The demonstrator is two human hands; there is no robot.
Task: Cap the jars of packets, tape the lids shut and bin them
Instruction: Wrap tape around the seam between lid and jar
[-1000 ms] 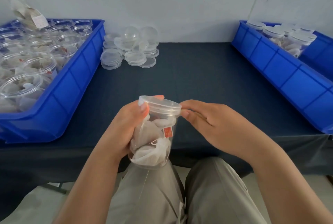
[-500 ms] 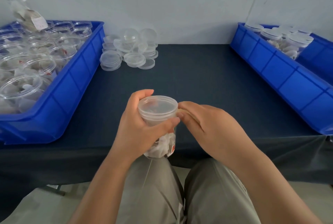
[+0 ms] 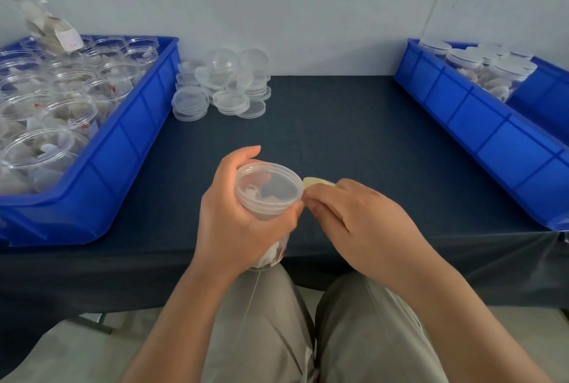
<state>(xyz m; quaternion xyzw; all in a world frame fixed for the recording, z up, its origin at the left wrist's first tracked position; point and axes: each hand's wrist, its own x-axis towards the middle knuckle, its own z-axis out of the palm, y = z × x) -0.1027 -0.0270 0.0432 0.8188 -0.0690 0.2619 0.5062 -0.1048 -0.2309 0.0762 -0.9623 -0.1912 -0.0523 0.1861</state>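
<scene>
My left hand point(image 3: 229, 216) grips a clear plastic jar point(image 3: 268, 194) of white packets just in front of the table's near edge, above my lap. A clear lid sits on the jar, tilted toward me. My right hand point(image 3: 354, 213) is right beside the lid's right rim and pinches a pale yellowish strip of tape point(image 3: 314, 181) that reaches to the rim. Loose clear lids point(image 3: 220, 90) lie piled at the back of the table. The left blue bin point(image 3: 123, 148) holds several open jars of packets. The right blue bin point(image 3: 480, 127) holds several capped jars.
The table point(image 3: 338, 136) is covered in dark blue cloth and backs onto a pale wall. A clear bag of packets point(image 3: 50, 23) rests on top of the jars at the far left. A second blue bin point(image 3: 548, 87) stands behind the right one.
The jar has tipped so its lid faces me, and my left hand has shifted up around its neck. A strip of tape now shows between my right fingers at the rim.
</scene>
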